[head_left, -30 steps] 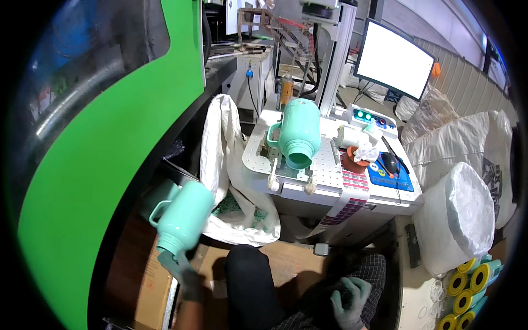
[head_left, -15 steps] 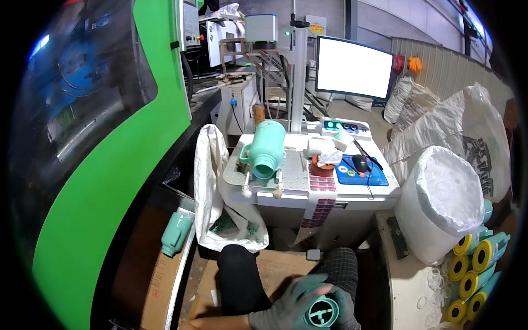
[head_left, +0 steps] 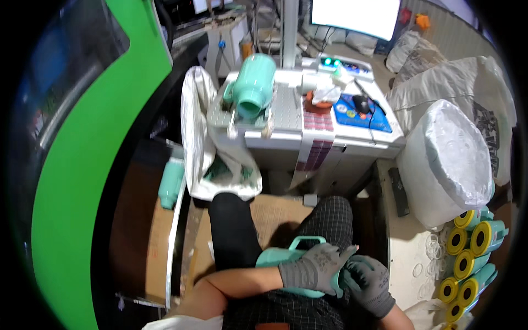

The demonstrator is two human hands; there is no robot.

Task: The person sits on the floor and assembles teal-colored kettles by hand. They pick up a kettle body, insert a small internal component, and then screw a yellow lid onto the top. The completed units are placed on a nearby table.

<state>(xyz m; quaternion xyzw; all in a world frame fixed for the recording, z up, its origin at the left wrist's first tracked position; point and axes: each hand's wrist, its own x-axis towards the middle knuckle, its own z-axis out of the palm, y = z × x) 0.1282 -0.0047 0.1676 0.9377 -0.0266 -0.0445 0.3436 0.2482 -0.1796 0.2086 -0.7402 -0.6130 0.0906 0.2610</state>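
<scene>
A mint-green thermos flask body (head_left: 279, 256) lies sideways across my lap, its loop handle toward the table and its mouth end to the right. My left hand (head_left: 314, 268), in a grey glove, wraps over it near the mouth. My right hand (head_left: 369, 279), also gloved, has its fingers bent in at the mouth end; whatever they hold there is hidden. Another mint-green flask body (head_left: 254, 85) rests on the perforated plate of the white table, mouth facing me. A third one (head_left: 171, 184) lies at the left on cardboard.
Several mint-green flasks with yellow rings (head_left: 480, 237) are stacked at the right, beside loose clear rings (head_left: 434, 247). A white lined bin (head_left: 440, 170) stands behind them. An open white sack (head_left: 192, 132) hangs left of the white table (head_left: 357, 140). A green machine panel (head_left: 82, 181) fills the left.
The flask on my lap has turned from mouth toward me to lying sideways. My left hand has shifted onto its side, my right to its mouth. The view has tilted down.
</scene>
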